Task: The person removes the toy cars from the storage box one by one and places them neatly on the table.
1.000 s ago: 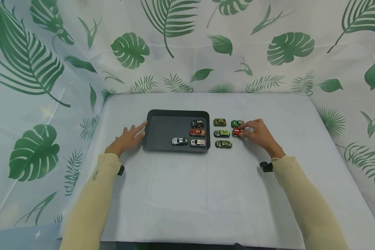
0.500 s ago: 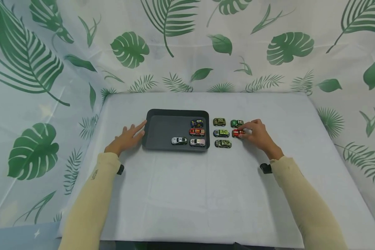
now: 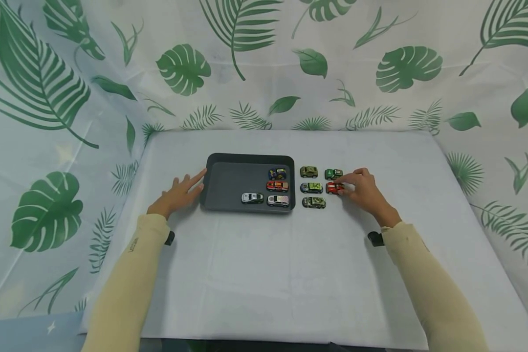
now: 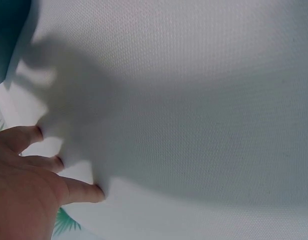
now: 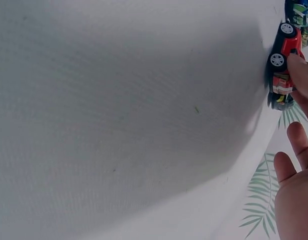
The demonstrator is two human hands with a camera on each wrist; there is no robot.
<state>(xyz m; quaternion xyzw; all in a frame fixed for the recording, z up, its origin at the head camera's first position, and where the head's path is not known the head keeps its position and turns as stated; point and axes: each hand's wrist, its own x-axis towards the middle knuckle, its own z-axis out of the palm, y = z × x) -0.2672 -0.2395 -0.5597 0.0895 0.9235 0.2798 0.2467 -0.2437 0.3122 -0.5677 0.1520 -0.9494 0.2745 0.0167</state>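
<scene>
My right hand (image 3: 364, 193) pinches a red toy car (image 3: 334, 188) by its right end, low at the tablecloth. In the right wrist view the thumb lies against the side of the red toy car (image 5: 284, 52). Directly behind it is a green toy car (image 3: 333, 174). My left hand (image 3: 176, 196) is spread, its index finger touching the left rim of a dark grey tray (image 3: 229, 207). In the left wrist view several fingers of the left hand (image 4: 31, 192) reach down to the cloth; a dark corner of the tray (image 4: 9, 37) shows.
Inside the tray's right part stand a blue car (image 3: 277, 174), an orange car (image 3: 277, 186), a silver car (image 3: 278, 201) and a white-green car (image 3: 252, 198). Right of the tray is a column: an olive car (image 3: 309, 171), a lime car (image 3: 311, 187) and a camouflage car (image 3: 314, 202).
The red toy car has shifted slightly toward the near side and left, away from the green car, with the right hand on it. My left hand and the tray stay in place.
</scene>
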